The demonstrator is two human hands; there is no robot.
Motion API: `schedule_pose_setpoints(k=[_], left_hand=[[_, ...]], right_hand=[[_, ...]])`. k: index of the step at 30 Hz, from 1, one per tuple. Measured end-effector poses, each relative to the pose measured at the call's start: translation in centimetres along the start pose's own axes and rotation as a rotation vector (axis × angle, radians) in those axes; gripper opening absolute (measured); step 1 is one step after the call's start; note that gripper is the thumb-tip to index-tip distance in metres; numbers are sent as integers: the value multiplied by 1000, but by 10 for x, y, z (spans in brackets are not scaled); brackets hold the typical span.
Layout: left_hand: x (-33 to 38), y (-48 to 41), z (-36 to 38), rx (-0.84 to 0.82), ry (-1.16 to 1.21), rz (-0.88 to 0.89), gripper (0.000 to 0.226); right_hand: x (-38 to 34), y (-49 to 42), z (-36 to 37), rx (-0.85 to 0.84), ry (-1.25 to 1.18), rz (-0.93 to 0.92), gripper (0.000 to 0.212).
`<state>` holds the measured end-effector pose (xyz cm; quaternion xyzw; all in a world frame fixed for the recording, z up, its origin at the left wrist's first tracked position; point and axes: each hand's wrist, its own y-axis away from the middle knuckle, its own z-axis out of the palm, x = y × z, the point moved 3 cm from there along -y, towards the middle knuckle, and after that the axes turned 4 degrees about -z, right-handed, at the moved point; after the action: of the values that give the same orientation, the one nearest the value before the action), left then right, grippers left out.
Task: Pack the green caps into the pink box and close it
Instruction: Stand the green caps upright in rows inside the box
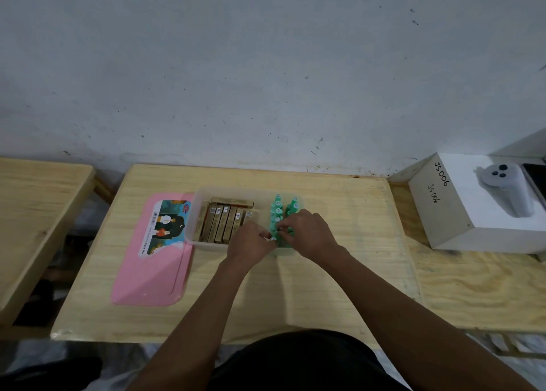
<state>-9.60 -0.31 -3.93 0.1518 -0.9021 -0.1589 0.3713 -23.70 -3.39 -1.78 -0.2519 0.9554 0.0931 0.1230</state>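
Note:
A translucent box (204,195) stands open on the wooden table, with its pink lid (153,275) lying flat to its left. Several tan packets (220,223) fill the box's left half. Green caps (278,210) stand in two rows in its right half. My left hand (251,240) and my right hand (310,231) meet over the near end of those rows. Fingertips of both hands pinch a green cap (276,234) with a white top. The near caps are partly hidden by my fingers.
A white carton (461,213) marked JS006 sits at the right with a grey controller (508,186) on top. A second wooden table (35,213) stands at the left. A pale wall runs just behind the table (325,287).

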Motion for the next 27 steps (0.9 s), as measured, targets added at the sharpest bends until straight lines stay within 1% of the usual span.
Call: schedule_pose_setpoints(k=[5,15,19,21,23,24,26,27], left_hand=[[-4,1,2,1,16,2,25],[-5,1,3,22,56,5,17],[-7,4,-3,-24,45,58,23],[-12,4,-8,-30,76,63,28],[-16,6,-18,-1,90,74,29],[-18,6,-24,31,102,82,26],[-24,9,-37,122,169,85,16],[-28,10,-44,188,198,69,15]], right_hand=[[-6,-11,1,-24,39,-6,26],[-10,-4,7,5,-9,39,25],[-8,-2,7,21,-33,40,25],[-7,0,6,27,-61,46,25],[-6,1,3,43,-94,51,25],[-5,2,2,54,-115,53,26],[-2,3,0,74,-162,56,25],[-1,4,-1,83,-180,54,25]])
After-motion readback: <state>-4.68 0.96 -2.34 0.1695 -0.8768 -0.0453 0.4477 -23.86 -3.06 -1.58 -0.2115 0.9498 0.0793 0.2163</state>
